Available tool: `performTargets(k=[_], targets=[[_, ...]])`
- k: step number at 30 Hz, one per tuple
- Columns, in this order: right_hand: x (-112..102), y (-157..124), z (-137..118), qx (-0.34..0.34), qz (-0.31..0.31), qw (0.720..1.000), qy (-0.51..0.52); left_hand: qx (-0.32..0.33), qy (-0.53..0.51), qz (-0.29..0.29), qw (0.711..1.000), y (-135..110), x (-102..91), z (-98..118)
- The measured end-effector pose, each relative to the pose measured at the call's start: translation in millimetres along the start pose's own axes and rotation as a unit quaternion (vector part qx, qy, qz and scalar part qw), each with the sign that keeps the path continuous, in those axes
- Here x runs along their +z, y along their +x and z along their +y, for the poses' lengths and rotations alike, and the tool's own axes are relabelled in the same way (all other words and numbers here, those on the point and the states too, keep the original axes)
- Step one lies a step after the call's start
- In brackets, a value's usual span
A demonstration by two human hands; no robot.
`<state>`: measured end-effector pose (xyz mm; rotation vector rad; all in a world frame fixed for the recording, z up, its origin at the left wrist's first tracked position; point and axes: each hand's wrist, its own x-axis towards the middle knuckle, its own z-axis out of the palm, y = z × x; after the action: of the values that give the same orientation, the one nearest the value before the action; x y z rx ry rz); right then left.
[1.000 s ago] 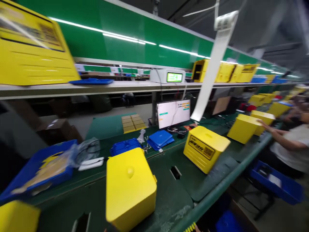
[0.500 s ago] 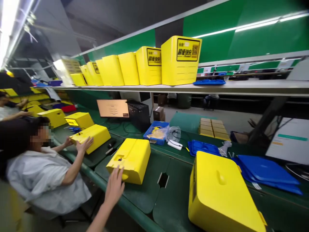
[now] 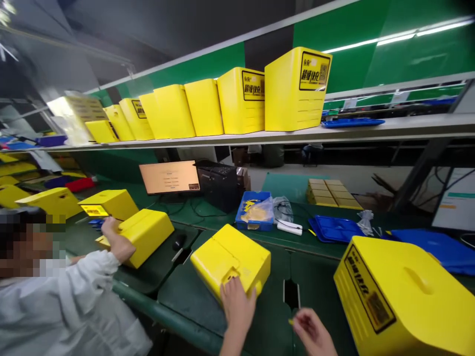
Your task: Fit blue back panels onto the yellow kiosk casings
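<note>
On the green surface [image 3: 260,321], my left grip [image 3: 237,309] holds the yellow case [image 3: 230,257] at twelve o'clock; my right grip [image 3: 311,331] pinches narrow on a small yellow bit [image 3: 290,321].

Hand passage between cases
Right hand [image 3: 311,331] occupies the green workbench [image 3: 269,316] gap; yellow case [image 3: 230,262] left, larger yellow case [image 3: 404,296] right.

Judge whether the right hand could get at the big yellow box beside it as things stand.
Probably yes: the right hand is just left of the big yellow box, with only a strip of green bench between them and nothing in the way.
</note>
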<state>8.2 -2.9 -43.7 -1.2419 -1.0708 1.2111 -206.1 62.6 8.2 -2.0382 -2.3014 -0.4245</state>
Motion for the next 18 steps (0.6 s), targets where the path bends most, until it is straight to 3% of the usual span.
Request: performTargets(k=[2,5,7,12,18], targets=[[36,26,-32,-0.058,-0.021,0.997,-0.044,0.071,-0.039,-0.006,0.997,-1,8.3,-10],[78,69,-74,-0.099,-0.093,0.978,-0.155,0.114,-0.028,0.026,0.993,8,15.6,-51],[96,93,-88,-0.11,-0.129,0.963,-0.209,0.135,-0.011,0.028,0.99,17,17.1,-79],[119,135,-86,-0.12,-0.185,0.915,-0.338,0.178,-0.013,0.026,0.984,28,15.0,-110],[146,148,-69,-0.129,-0.191,0.848,-0.478,0.197,-0.005,0.032,0.98,32,13.0,-121]])
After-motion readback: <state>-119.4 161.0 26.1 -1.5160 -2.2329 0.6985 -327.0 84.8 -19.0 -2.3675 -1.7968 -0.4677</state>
